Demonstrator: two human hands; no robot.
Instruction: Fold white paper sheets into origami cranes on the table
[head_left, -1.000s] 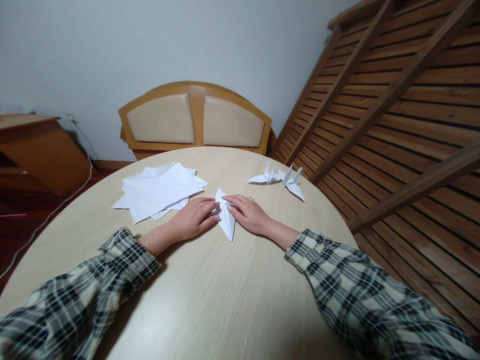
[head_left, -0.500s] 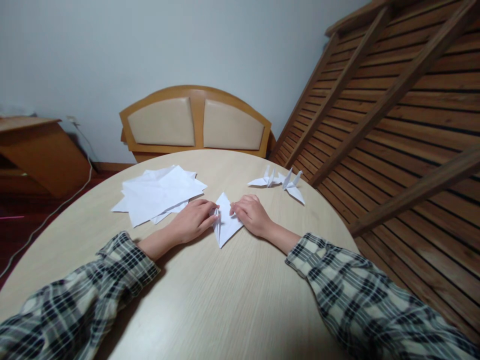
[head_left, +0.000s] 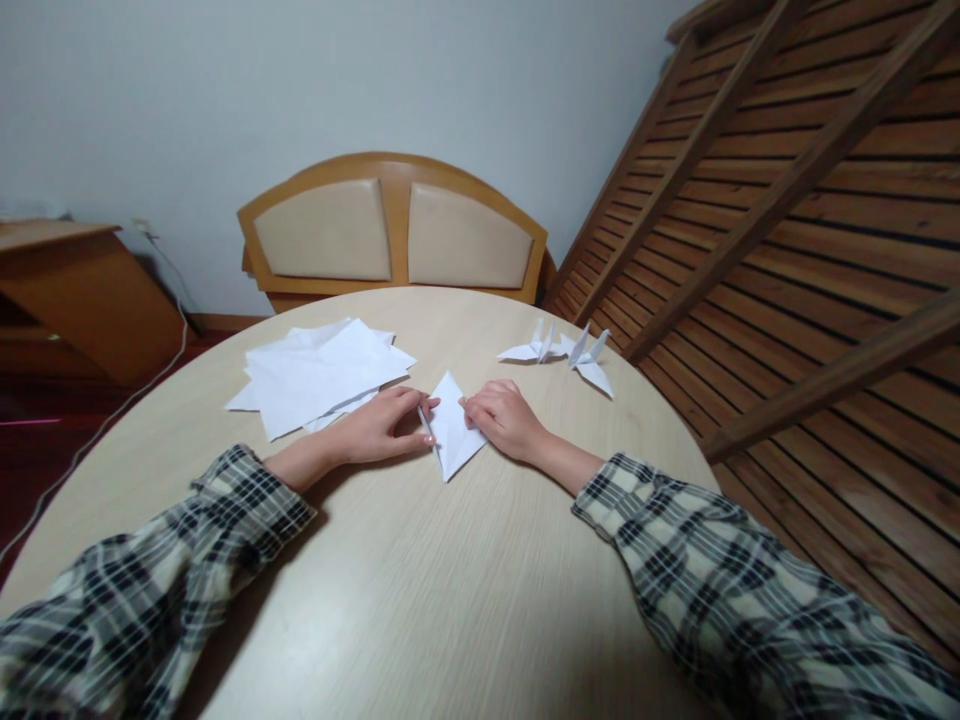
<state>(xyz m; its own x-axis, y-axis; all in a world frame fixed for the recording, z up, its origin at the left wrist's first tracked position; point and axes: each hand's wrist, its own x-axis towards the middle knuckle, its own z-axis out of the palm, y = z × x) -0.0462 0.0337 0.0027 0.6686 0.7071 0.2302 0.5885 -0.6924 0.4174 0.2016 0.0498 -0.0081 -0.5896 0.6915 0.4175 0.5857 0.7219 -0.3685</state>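
A small folded piece of white paper (head_left: 454,443), diamond-shaped with one point toward me, lies on the table between my hands. My left hand (head_left: 382,425) has its thumb and index finger on the paper's left edge, where a thin flap stands up between them. At the right edge, the curled fingers of my right hand (head_left: 507,420) grip the paper and press it down; its right corner is hidden under them.
White paper sheets (head_left: 322,380) lie in an overlapping pile at left on the round table (head_left: 420,580). Two folded paper cranes (head_left: 589,365) stand at the right. Beyond are a padded headboard (head_left: 322,230) and a leaning slatted wooden frame (head_left: 757,240).
My left thumb and index finger have spread farther apart, and the paper's left flap has shifted outward. My right hand keeps its place on the right edge. The view has tilted slightly.
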